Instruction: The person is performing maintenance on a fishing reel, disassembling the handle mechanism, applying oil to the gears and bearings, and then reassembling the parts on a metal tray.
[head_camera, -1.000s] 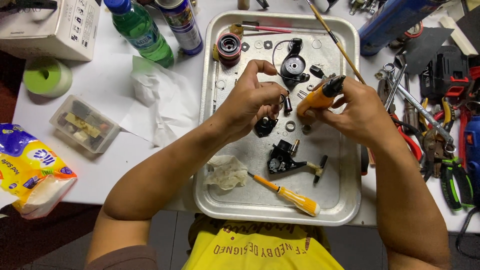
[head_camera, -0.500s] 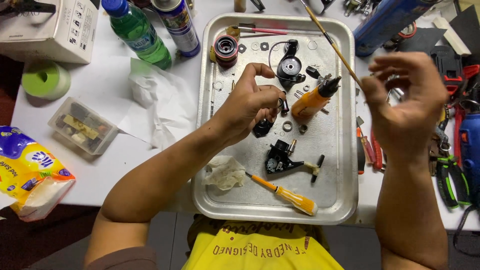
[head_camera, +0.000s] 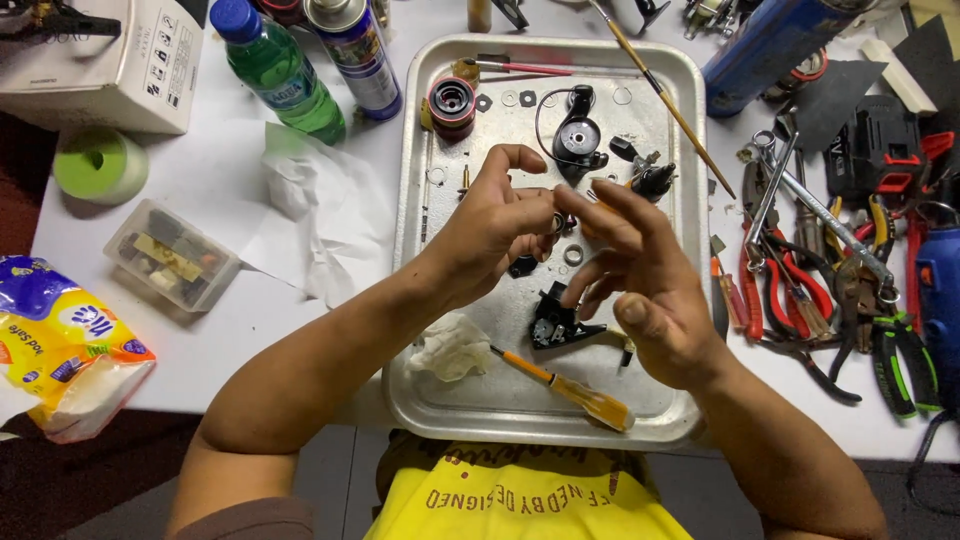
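Note:
My left hand (head_camera: 495, 225) hovers over the middle of the metal tray (head_camera: 410, 300) and pinches a small metal part (head_camera: 557, 222) between thumb and fingertips. My right hand (head_camera: 640, 290) is beside it, fingers spread, with the fingertips meeting that part and holding nothing of its own. Beneath the hands lie a black reel body (head_camera: 555, 325), a washer (head_camera: 573, 255) and an orange-handled screwdriver (head_camera: 570, 388). An orange oil bottle with a black cap (head_camera: 655, 180) lies mostly hidden behind my right fingers.
The tray also holds a red-black spool (head_camera: 451, 103), a black round cover (head_camera: 578, 135) and a crumpled tissue (head_camera: 450, 348). A green bottle (head_camera: 280, 75), spray can (head_camera: 355, 55) and plastic box (head_camera: 172, 255) stand left. Pliers and wrenches (head_camera: 800, 290) crowd the right.
My right hand set the orange bottle down on the tray, lifted off to the right, then came back empty to meet my left hand. My left hand stayed in place.

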